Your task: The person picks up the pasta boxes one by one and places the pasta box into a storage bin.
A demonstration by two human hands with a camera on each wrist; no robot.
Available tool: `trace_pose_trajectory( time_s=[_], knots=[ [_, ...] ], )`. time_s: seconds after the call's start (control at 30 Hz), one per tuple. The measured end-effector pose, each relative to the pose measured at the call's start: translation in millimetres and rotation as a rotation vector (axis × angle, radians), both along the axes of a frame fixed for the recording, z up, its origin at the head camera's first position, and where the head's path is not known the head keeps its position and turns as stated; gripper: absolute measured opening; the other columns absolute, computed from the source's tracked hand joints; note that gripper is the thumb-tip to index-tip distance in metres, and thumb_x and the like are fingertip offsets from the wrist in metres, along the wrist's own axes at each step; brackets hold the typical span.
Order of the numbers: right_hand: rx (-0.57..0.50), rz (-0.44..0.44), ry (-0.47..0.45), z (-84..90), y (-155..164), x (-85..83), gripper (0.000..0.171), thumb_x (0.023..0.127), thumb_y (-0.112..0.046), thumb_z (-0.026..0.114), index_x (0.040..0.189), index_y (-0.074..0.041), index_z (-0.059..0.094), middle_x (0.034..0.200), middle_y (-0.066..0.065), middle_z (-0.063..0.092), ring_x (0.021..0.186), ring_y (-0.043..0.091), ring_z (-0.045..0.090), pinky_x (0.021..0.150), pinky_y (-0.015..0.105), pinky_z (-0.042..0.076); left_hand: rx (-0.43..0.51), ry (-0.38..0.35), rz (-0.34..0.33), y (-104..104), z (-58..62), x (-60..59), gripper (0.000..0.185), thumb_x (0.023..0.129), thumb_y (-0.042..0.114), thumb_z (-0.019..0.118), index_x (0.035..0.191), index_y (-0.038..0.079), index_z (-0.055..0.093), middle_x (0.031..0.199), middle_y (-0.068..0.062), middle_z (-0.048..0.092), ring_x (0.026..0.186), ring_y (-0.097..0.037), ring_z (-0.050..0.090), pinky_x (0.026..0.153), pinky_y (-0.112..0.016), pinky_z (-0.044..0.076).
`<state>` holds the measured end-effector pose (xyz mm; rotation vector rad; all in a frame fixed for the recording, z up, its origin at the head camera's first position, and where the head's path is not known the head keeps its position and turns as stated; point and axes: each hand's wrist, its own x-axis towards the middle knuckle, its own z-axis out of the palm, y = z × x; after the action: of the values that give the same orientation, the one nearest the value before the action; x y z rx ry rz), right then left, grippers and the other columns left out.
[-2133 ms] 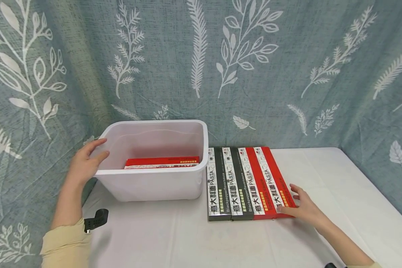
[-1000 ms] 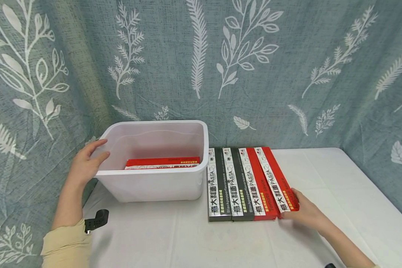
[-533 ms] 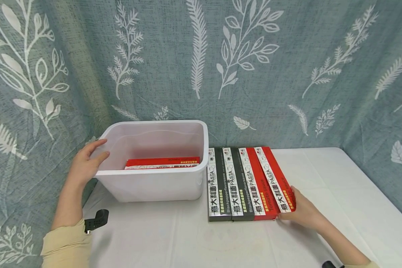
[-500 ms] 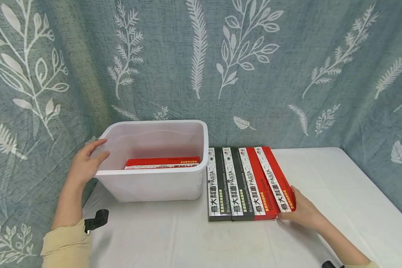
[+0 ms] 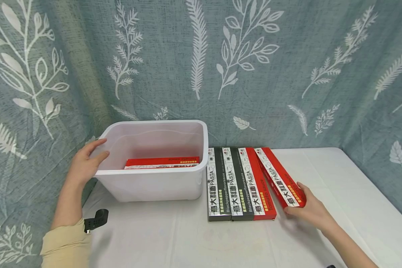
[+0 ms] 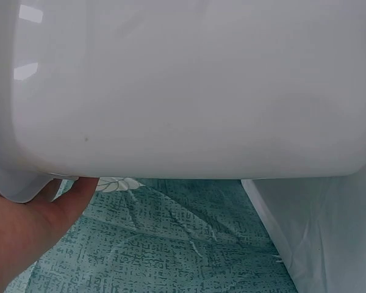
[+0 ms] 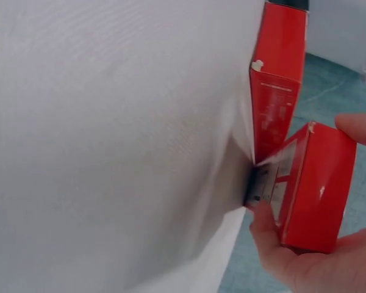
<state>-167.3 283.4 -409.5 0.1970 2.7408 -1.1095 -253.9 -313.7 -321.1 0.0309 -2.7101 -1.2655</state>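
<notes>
My right hand (image 5: 309, 210) grips the near end of a red tomato-sauce pasta box (image 5: 281, 176), thumb on one side and fingers on the other. That end is raised and angled to the right, while the far end stays near the row. In the right wrist view, fingers hold the red end of the pasta box (image 7: 320, 189) beside the neighbouring box (image 7: 277, 79). My left hand (image 5: 85, 163) holds the left rim of a white plastic tub (image 5: 147, 186). From the left wrist, the tub's outer wall (image 6: 189, 91) fills most of the view, with the hand (image 6: 24, 235) under its rim.
Left of the held box lie another red pasta box (image 5: 256, 182) and two black pepper ones (image 5: 239, 186), side by side against the tub. Inside the tub is a red pasta box (image 5: 162, 162). A patterned curtain (image 5: 174, 67) hangs behind the white-covered table (image 5: 187, 238).
My right hand has taken hold of the rightmost red pasta box, swung its near end away from the row to the right and raised it. The left hand and tub stay put.
</notes>
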Motion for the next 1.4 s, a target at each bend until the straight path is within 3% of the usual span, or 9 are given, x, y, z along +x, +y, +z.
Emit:
trace_pose_trajectory(
  time_s=[0.4, 0.63, 0.83, 1.0, 1.13, 1.4],
  knots=[
    [-0.156, -0.137, 0.093, 12.8, 0, 6.7, 0.097, 0.087, -0.039, 0.072, 0.155, -0.005, 0.012, 0.149, 0.027, 0.03, 0.127, 0.042, 0.035, 0.089, 0.05, 0.049, 0.007, 0.003, -0.005, -1, -0.5, 0.1, 0.057, 0.102, 0.028, 0.049, 0.15, 0.002, 0.032, 0.156, -0.03, 0.018, 0.142, -0.05, 0.012, 0.103, -0.072, 0.021],
    [-0.278, -0.247, 0.188, 17.7, -4, 7.6, 0.085, 0.092, -0.036, 0.067, 0.156, -0.011, 0.017, 0.148, 0.025, 0.031, 0.126, 0.039, 0.034, 0.075, 0.023, 0.049, 0.008, 0.0, -0.005, -1, 0.5, 0.5, 0.057, 0.102, 0.028, 0.05, 0.151, 0.003, 0.032, 0.156, -0.03, 0.018, 0.142, -0.051, 0.014, 0.102, -0.072, 0.023],
    [-0.423, -0.344, 0.284, 22.2, -6, 4.7, 0.073, 0.095, -0.031, 0.064, 0.154, -0.014, 0.024, 0.151, 0.016, 0.027, 0.128, 0.03, 0.029, 0.072, 0.012, 0.05, 0.007, 0.001, -0.001, 0, 0.9, 0.5, 0.057, 0.102, 0.027, 0.05, 0.151, 0.003, 0.032, 0.156, -0.029, 0.018, 0.142, -0.051, 0.014, 0.101, -0.073, 0.024],
    [-0.654, -0.414, 0.386, 28.0, -7, 5.6, 0.059, 0.093, -0.019, 0.068, 0.144, -0.021, 0.039, 0.144, 0.006, 0.032, 0.12, 0.018, 0.034, 0.073, 0.011, 0.051, -0.001, 0.003, 0.005, 1, 1.0, 1.1, 0.057, 0.102, 0.027, 0.05, 0.15, 0.003, 0.033, 0.155, -0.03, 0.019, 0.141, -0.051, 0.015, 0.101, -0.072, 0.024],
    [-0.788, -0.422, 0.455, 32.3, -7, 7.5, 0.053, 0.092, -0.011, 0.068, 0.138, -0.023, 0.044, 0.136, -0.001, 0.037, 0.116, 0.013, 0.039, 0.073, 0.013, 0.052, 0.002, 0.007, 0.007, 1, 1.2, 1.5, 0.056, 0.102, 0.026, 0.05, 0.15, 0.003, 0.034, 0.155, -0.03, 0.02, 0.141, -0.051, 0.016, 0.101, -0.073, 0.024],
    [-0.838, -0.416, 0.526, 41.5, -8, 9.4, 0.053, 0.092, -0.006, 0.066, 0.138, -0.021, 0.044, 0.135, -0.002, 0.037, 0.117, 0.014, 0.04, 0.073, 0.014, 0.053, 0.003, 0.011, -0.003, 1, 1.4, 2.1, 0.057, 0.102, 0.027, 0.05, 0.15, 0.002, 0.033, 0.155, -0.03, 0.021, 0.14, -0.052, 0.018, 0.1, -0.072, 0.025]
  ],
)
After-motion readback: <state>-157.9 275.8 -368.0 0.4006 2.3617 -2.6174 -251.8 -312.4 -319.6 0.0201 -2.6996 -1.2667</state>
